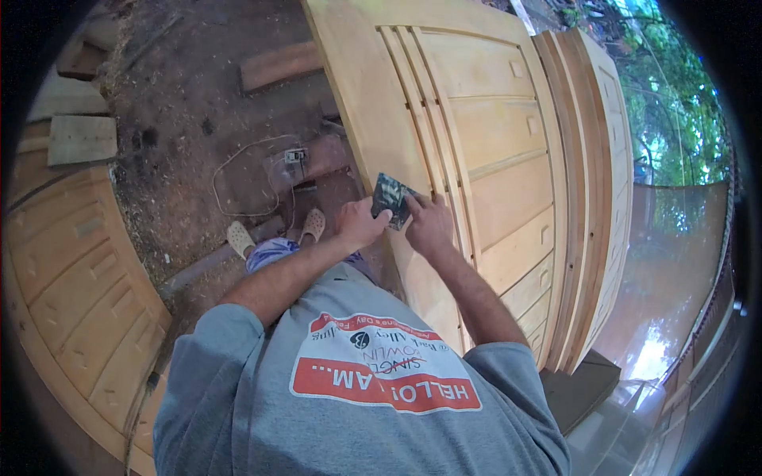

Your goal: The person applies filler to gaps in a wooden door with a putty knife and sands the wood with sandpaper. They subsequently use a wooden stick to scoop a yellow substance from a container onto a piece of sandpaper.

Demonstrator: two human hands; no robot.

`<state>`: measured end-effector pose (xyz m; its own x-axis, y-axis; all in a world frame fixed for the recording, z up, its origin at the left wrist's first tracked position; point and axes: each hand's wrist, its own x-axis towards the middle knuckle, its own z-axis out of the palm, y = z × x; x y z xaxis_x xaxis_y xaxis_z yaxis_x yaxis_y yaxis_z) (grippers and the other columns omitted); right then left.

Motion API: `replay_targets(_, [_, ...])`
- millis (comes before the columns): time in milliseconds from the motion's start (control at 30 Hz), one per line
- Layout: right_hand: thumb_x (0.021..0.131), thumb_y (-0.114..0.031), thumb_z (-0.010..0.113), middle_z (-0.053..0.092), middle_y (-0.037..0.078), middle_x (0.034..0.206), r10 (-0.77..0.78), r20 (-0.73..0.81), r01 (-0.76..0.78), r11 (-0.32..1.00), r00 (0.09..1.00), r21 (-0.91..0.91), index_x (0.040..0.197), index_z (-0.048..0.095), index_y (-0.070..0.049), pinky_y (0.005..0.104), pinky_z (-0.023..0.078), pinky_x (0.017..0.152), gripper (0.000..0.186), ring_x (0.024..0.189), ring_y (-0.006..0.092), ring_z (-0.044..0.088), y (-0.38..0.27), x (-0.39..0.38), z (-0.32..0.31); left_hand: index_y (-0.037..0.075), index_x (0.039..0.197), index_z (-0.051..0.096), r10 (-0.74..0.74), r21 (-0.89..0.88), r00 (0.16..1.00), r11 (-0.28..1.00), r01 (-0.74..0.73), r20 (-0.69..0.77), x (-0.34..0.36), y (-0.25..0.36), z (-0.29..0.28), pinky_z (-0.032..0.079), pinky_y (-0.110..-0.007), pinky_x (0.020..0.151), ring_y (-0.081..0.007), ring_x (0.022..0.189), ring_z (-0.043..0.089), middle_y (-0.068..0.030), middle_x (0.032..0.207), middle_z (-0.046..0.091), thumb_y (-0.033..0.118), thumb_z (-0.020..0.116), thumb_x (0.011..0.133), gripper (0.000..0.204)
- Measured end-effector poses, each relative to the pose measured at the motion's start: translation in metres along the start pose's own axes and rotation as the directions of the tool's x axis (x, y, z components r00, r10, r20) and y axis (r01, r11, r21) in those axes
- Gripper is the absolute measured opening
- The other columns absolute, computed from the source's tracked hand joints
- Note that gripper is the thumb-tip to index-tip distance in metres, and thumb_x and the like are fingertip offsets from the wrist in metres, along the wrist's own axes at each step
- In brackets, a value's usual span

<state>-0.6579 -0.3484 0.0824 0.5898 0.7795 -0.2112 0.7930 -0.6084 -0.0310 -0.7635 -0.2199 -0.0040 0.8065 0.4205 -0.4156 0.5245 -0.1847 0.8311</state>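
Note:
A small dark sheet (390,201) with pale, dusty smudges, perhaps sandpaper, is held between my two hands. My left hand (363,224) grips its left edge, with the thumb on top. On its right side, my right hand (429,227) has its fingers closed on the sheet, one finger pressed on its face. Both hands are over the near left edge of a pale wooden door (357,95) with raised panels and long grooves. The underside of the sheet is hidden, so I cannot tell whether it touches the wood.
More wooden doors (583,198) stand beyond to the right. Another panelled door (75,278) lies at the left, below a wood block (82,140). On the dirt floor (178,95) are a reddish plank (279,65) and a small socket box (294,156) with a looping cord (216,186).

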Motion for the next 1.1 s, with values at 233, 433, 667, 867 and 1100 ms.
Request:
replay_targets(233, [0.073, -0.005, 0.062, 0.07, 0.012, 0.11, -0.027, -0.024, 0.027, 1.0, 0.999, 0.002, 0.118, 0.069, -0.009, 0.0442, 0.052, 0.08, 0.045, 0.097, 0.0365, 0.06, 0.006, 0.007, 0.005, 0.009, 0.103, 0.073, 0.005, 0.013, 1.0, 1.0, -0.005, 0.015, 0.0, 0.004, 0.001, 0.054, -0.052, 0.083, -0.0428, 0.092, 0.07, -0.0224, 0.093, 0.073, 0.049, 0.069, 0.082, 0.046])
replay_targets(433, [0.075, -0.007, 0.064, 0.07, 0.013, 0.109, -0.072, 0.018, 0.072, 0.997, 0.997, 0.005, 0.113, 0.068, -0.006, 0.0479, 0.052, 0.075, 0.038, 0.094, 0.0369, 0.06, -0.001, -0.022, 0.014, 0.008, 0.103, 0.073, 0.023, 0.011, 1.0, 1.0, -0.023, -0.009, 0.0, -0.001, 0.006, 0.054, -0.053, 0.084, -0.0432, 0.093, 0.069, -0.0233, 0.094, 0.073, 0.048, 0.068, 0.083, 0.044])
replay_targets(667, [0.074, -0.006, 0.064, 0.071, 0.014, 0.107, -0.089, 0.056, 0.091, 0.995, 0.994, -0.028, 0.117, 0.071, -0.005, 0.0458, 0.053, 0.082, 0.043, 0.096, 0.0375, 0.061, -0.003, -0.017, 0.014, 0.005, 0.104, 0.07, 0.014, -0.008, 0.999, 1.0, -0.014, 0.046, 0.001, 0.0, 0.0, 0.053, -0.053, 0.089, -0.0435, 0.1, 0.068, -0.0257, 0.102, 0.071, 0.048, 0.068, 0.083, 0.048])
replay_targets(867, [0.077, -0.014, 0.069, 0.069, 0.014, 0.11, -0.058, 0.005, 0.058, 0.998, 0.998, 0.03, 0.121, 0.068, -0.006, 0.046, 0.053, 0.083, 0.045, 0.1, 0.0375, 0.06, -0.007, 0.011, 0.001, 0.008, 0.101, 0.072, 0.048, -0.014, 0.998, 0.999, -0.049, -0.029, 0.0, -0.003, 0.003, 0.054, -0.053, 0.084, -0.0437, 0.094, 0.069, -0.0235, 0.093, 0.072, 0.047, 0.069, 0.084, 0.044])
replay_targets(1100, [0.078, -0.013, 0.068, 0.068, 0.014, 0.113, -0.021, 0.08, 0.02, 1.0, 0.997, 0.01, 0.122, 0.067, -0.006, 0.0438, 0.053, 0.085, 0.045, 0.101, 0.0368, 0.061, -0.005, 0.02, 0.0, 0.006, 0.098, 0.071, -0.017, 0.006, 1.0, 1.0, 0.017, -0.001, -0.004, 0.006, -0.001, 0.054, -0.053, 0.083, -0.0435, 0.093, 0.069, -0.0229, 0.092, 0.072, 0.046, 0.07, 0.085, 0.043])
